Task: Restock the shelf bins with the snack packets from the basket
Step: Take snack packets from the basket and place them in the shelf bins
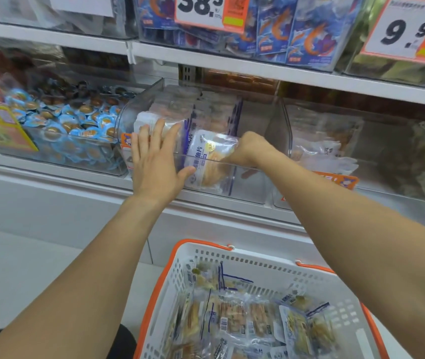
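Observation:
A clear shelf bin (250,187) in the middle of the lower shelf holds white and blue snack packets standing in rows. My right hand (251,149) reaches down inside it, shut on a white snack packet (210,156) with a blue edge. My left hand (154,161) is open, its palm pressed flat against the bin's front left wall, fingers spread upward. Below, a white basket (232,260) with orange handles holds several more snack packets (245,320).
A bin of blue-wrapped round snacks (71,125) stands to the left, another clear bin (335,151) of pale packets to the right. The upper shelf carries shrimp-print packets (304,40) and price tags. The white shelf edge (76,174) runs under the bins.

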Tool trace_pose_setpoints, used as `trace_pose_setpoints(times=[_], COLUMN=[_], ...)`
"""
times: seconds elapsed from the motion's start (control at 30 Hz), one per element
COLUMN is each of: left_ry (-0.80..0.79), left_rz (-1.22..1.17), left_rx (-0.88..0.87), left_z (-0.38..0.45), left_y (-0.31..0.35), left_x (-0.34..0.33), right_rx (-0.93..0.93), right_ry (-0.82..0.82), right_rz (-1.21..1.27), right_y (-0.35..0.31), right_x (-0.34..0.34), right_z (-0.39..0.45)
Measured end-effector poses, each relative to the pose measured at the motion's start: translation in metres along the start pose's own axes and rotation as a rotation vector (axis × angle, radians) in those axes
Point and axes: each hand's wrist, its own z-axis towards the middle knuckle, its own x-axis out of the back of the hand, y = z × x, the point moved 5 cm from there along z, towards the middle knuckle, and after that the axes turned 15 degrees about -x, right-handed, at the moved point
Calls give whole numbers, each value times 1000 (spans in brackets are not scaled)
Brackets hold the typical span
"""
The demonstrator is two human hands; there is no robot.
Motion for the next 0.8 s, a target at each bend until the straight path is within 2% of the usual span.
trace_pose_setpoints(times=[0.07, 0.2, 0.3, 0.37, 0.7, 0.77, 0.8], left_ry=[1, 4, 4, 12, -16, -38, -14], left_rz=[1, 9, 18, 14, -37, -63, -73], left_rx=[-1, 3, 4, -8, -25, -28, -22], left_z=[0, 0, -1, -2, -2, -2, -4], left_y=[0, 0, 0, 0, -3, -4, -3], left_x=[0, -1, -2, -2, 2, 6, 10], right_rx=[-54, 33, 96, 120, 74, 154, 265], right_ry=[-32, 88, 273, 292, 92, 205, 310], right_rz=[-64, -16, 57, 106, 18, -8, 20], right_y=[-2, -10, -18, -22, -16, -10, -7], right_x=[-4, -3, 0, -3, -3, 7, 14], right_z=[3, 10, 14, 14, 11, -5, -19])
